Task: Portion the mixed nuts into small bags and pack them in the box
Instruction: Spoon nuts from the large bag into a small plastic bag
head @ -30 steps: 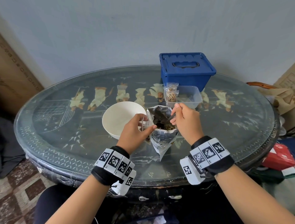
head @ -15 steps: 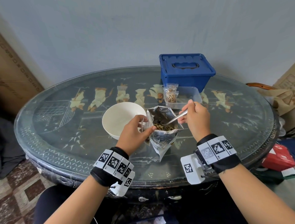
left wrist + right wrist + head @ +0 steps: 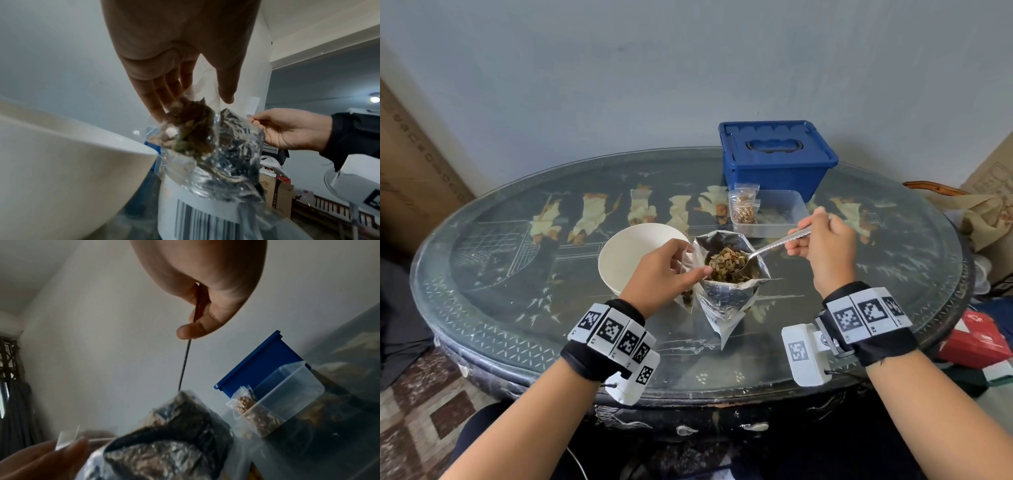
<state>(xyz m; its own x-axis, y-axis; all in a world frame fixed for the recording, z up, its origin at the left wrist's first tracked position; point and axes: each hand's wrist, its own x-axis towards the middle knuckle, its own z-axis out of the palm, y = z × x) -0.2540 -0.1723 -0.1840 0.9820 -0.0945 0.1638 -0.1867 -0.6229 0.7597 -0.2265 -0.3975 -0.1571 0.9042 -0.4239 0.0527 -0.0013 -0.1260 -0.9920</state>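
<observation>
A silver foil pouch of mixed nuts stands open on the glass table. My right hand grips the handle of a metal spoon. Its bowl, heaped with nuts, hovers over the pouch mouth. My left hand pinches the top of a small clear bag against the pouch's left side; some nuts lie in that bag. Behind, a clear plastic container holds one filled small bag. The blue box at the back has its lid on. In the right wrist view the spoon handle runs down to the pouch.
A white bowl stands just left of the pouch, close to my left hand. The oval table has a raised dark rim. Bags and red packets lie off its right edge, and a cardboard sheet leans at the left.
My right hand moved right and up, lifting the spoon out of the pouch with a heap of nuts on it. My left hand stayed with the small bag.
</observation>
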